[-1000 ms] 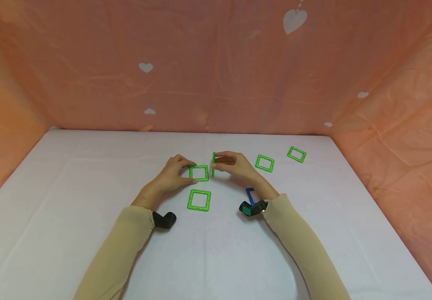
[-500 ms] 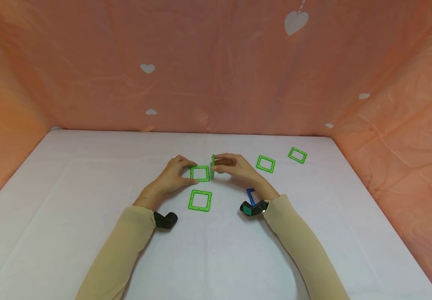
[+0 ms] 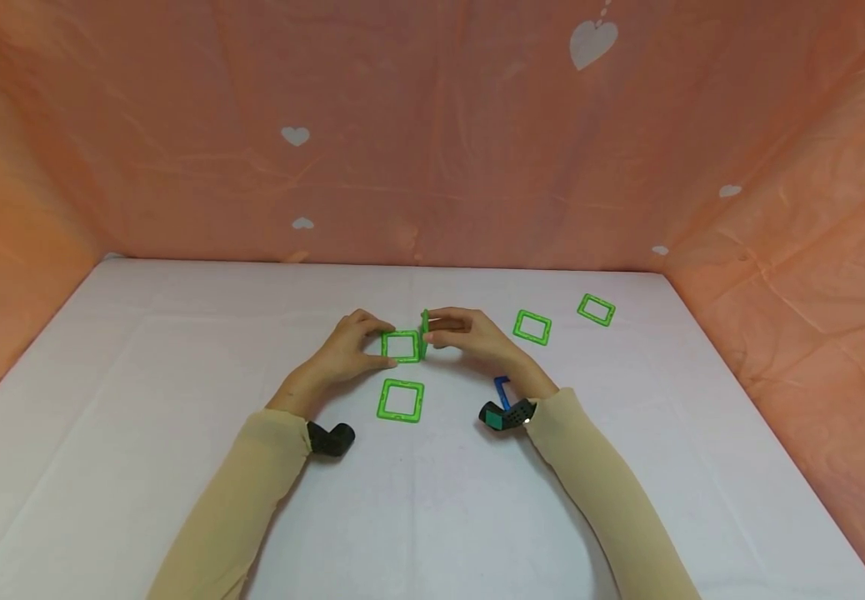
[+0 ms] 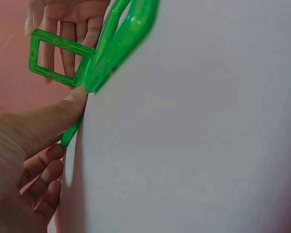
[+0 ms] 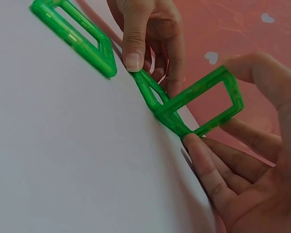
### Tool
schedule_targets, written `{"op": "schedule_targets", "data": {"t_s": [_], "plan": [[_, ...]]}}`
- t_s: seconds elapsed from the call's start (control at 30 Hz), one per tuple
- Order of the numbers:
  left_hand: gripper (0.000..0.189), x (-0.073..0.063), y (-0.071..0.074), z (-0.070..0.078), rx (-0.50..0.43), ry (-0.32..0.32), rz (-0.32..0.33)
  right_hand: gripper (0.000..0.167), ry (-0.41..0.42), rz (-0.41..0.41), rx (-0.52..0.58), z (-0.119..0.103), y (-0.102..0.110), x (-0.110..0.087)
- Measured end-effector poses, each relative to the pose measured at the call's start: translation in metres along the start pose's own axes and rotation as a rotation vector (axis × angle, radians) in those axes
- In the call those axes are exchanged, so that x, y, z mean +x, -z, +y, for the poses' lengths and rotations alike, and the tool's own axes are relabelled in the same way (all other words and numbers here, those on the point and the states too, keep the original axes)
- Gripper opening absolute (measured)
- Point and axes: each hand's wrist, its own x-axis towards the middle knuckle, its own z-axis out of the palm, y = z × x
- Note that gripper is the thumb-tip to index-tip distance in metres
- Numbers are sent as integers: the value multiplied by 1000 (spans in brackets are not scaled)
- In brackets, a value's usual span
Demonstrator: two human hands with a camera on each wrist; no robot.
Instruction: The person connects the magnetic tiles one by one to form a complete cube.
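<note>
My left hand point(image 3: 344, 343) grips a flat green square magnetic tile point(image 3: 402, 360) on the white table, thumb on its near edge and fingers on its far edge. Upright along that tile's right side stands a second green square tile point(image 5: 194, 93), pinched between the thumb and fingers of my right hand point(image 3: 470, 333). In both wrist views the lower edge of the upright tile meets the flat one. Closer to me lies another green square tile point(image 3: 400, 417), untouched.
Two more green square tiles, one nearer point(image 3: 530, 339) and one farther point(image 3: 592, 318), lie at the back right. A blue piece point(image 3: 502, 392) is partly hidden by my right wrist and its black camera point(image 3: 506, 415). An orange curtain point(image 3: 432, 167) hangs behind the table.
My right hand has brought the upright tile slightly left, closing the gap to the flat tile's right edge. My left hand has kept its grip and place.
</note>
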Motion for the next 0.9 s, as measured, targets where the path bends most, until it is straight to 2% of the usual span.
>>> {"op": "schedule_targets", "data": {"t_s": [0.2,0.53,0.67,0.9], "plan": [[52,1,0,0,-14,18,-14,51,-3,-25,55,0,1,0],[52,-1,0,5,-2,45,-12,53,43,-88,204,2,2,-4],[53,-2,-1,7,-1,58,-11,53,27,-99,217,0,3,-5],[53,-5,2,13,9,43,-11,53,7,-77,182,-1,6,-7]]}}
